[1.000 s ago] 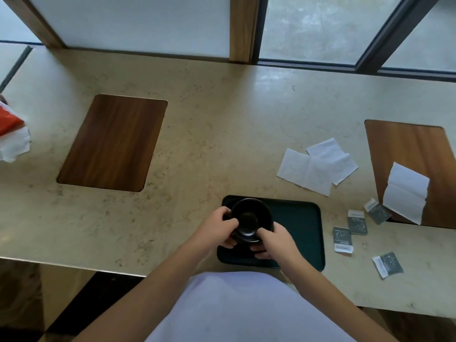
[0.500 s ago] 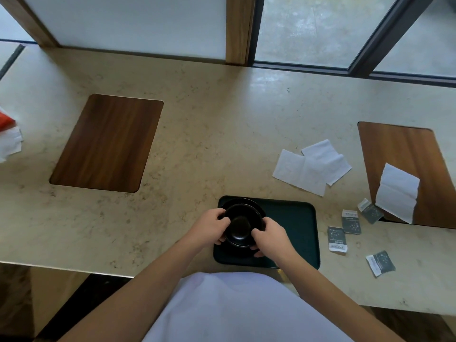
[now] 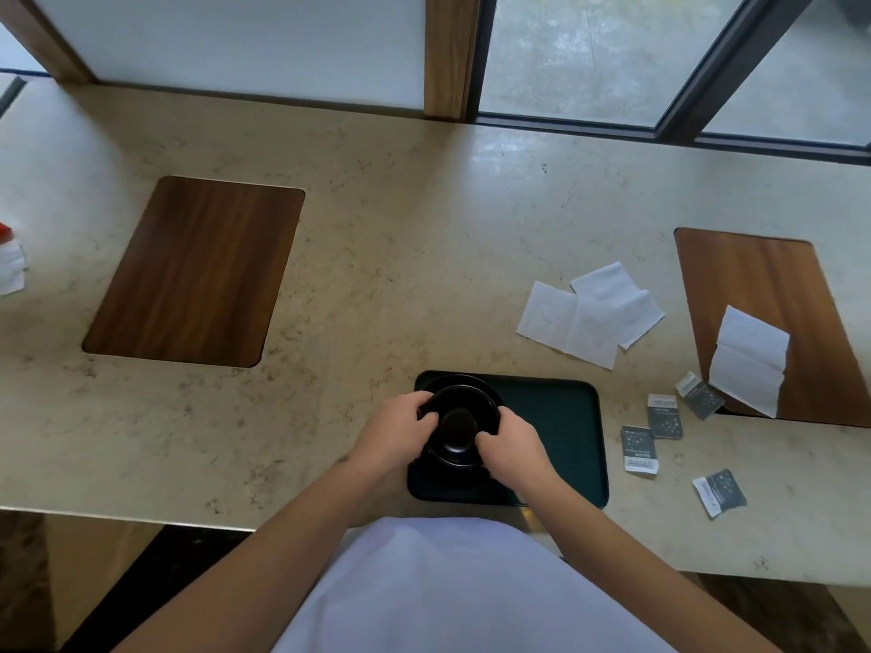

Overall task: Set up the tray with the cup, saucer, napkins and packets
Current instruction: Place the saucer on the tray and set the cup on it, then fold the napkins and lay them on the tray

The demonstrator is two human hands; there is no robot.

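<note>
The cup (image 3: 456, 428) has come down a little since a second ago and now sits lower over the saucer (image 3: 464, 383), at the left end of the dark green tray (image 3: 561, 440). Both hands stayed on it the whole time. The left hand (image 3: 393, 431) curls round the cup's left side and the right hand (image 3: 511, 447) curls round its right side, so both are holding the cup. I cannot tell if the cup is resting fully on the saucer yet, since the hands hide its bottom. The tray lies near the front edge of the counter (image 3: 377, 238), right before the person. This looks like the cup and saucer part is nearly done. The white napkins (image 3: 589, 318) lie on the counter past the tray's far right corner, and one more napkin (image 3: 749, 360) lies on the wooden panel (image 3: 763, 275) at the right. The four small packets (image 3: 664, 417) lie just beside the tray's right edge. None of them are on the tray yet, so I think they come next.
</note>
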